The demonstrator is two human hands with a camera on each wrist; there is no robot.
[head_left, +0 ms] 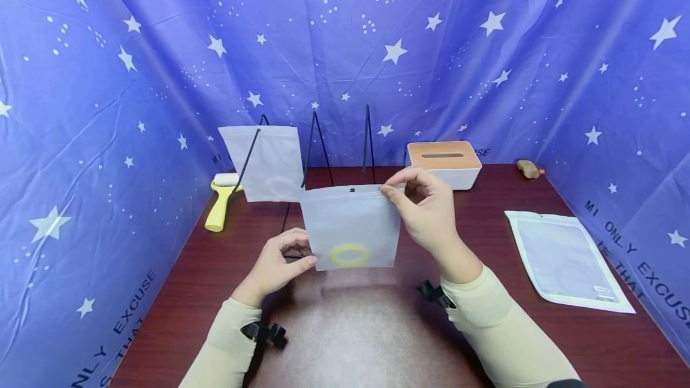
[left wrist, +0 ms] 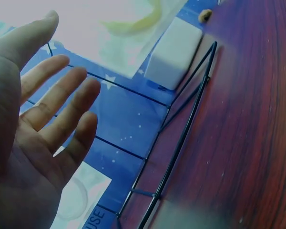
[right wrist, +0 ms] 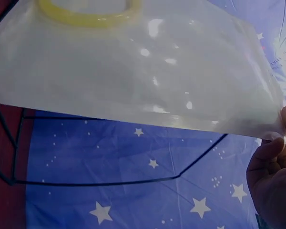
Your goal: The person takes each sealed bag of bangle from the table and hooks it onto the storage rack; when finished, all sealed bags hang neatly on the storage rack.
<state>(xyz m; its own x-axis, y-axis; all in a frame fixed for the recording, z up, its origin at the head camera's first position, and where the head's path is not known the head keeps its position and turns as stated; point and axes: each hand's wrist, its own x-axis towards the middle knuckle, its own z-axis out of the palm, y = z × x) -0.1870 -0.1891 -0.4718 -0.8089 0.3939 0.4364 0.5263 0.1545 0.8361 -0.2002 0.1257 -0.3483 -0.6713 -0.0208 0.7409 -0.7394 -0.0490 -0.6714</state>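
My right hand (head_left: pixel 431 211) pinches the top right corner of a frosted zip bag (head_left: pixel 353 217) between thumb and fingers. The bag hangs upright in front of a black wire rack (head_left: pixel 368 142); a yellow ring (head_left: pixel 349 255) shows through it low down, and a small hole is at its top edge. Beside the bag's lower left corner is my left hand (head_left: pixel 283 262), its thumb tip right at the edge. The left wrist view shows the left hand's fingers (left wrist: pixel 76 107) spread and loosely bent, with nothing gripped. Another frosted bag (head_left: pixel 269 163) hangs on the rack's left part, a pale ring faintly visible inside.
A yellow-handled roller (head_left: pixel 218 205) lies at the left behind the rack. At the back right stands a white tissue box (head_left: pixel 450 166) with a wooden lid, then a small brown object (head_left: pixel 528 169). A larger flat bag (head_left: pixel 568 259) lies on the right of the table (head_left: pixel 356 340).
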